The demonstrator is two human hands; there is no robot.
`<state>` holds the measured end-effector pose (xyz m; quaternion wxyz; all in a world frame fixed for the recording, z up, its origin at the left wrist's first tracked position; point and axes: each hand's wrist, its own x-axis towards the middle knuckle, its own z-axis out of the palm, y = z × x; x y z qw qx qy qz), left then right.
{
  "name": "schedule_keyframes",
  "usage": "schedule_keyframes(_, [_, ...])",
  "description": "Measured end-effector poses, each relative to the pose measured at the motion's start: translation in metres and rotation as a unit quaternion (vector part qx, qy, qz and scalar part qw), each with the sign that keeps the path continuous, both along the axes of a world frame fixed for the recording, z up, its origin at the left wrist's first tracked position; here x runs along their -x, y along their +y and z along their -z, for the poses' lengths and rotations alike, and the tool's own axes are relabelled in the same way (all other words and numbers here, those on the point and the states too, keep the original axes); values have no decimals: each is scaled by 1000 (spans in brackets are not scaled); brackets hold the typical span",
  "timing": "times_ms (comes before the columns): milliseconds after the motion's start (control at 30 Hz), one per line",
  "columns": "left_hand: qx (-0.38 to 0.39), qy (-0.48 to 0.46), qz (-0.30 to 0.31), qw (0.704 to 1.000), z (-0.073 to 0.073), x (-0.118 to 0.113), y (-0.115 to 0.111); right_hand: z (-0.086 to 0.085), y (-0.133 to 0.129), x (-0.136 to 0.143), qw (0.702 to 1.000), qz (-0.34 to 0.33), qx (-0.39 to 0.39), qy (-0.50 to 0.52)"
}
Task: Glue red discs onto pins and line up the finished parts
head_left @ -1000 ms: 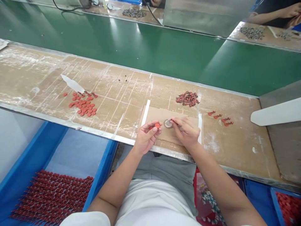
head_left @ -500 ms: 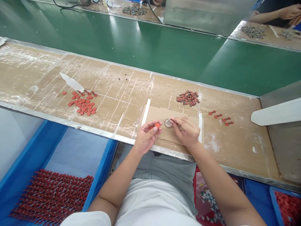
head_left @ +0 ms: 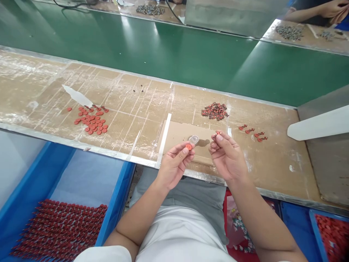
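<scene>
My left hand (head_left: 176,163) pinches a round red disc (head_left: 188,147) between thumb and fingers, above the cardboard pad. Fingers closed, my right hand (head_left: 227,154) grips a small red and dark piece (head_left: 217,134), mostly covered by the fingertips. Just beyond my left fingertips stands a small clear round cup (head_left: 194,139) on the cardboard pad (head_left: 180,131); a dark wet-looking patch (head_left: 203,143) lies beside it. Behind the pad is a pile of slim red and black pieces (head_left: 215,111). Several red discs with dark stems (head_left: 250,131) lie to the right.
Loose red discs (head_left: 94,123) are heaped on the left of the bench. A blue bin (head_left: 113,203) at lower left holds rows of red pieces (head_left: 62,225). Beyond the bench runs a green belt (head_left: 163,51). A white bar (head_left: 316,127) juts in from the right.
My right hand has moved right, away from the clear cup, and turned palm upward with the small piece. My left hand, still holding the red disc, has shifted slightly right.
</scene>
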<state>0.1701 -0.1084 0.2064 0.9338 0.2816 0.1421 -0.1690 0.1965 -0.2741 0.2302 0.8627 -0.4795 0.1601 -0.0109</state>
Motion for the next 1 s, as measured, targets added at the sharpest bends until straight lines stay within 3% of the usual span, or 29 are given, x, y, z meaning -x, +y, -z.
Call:
schedule_keyframes(167, [19,-5,28,999,-6,11,-11,-9,8,20,1000,-1,21,-17])
schedule_keyframes(333, [38,-25,36,998,-6,17,-13,-3,13,33,992,18,91,-79])
schedule_keyframes(700, [36,-8,28,999,-4,17,-15,6,21,50,943,62,284,-161])
schedule_keyframes(1000, [35,-12,12,999,-3,16,-16,9,22,50,910,62,335,-235])
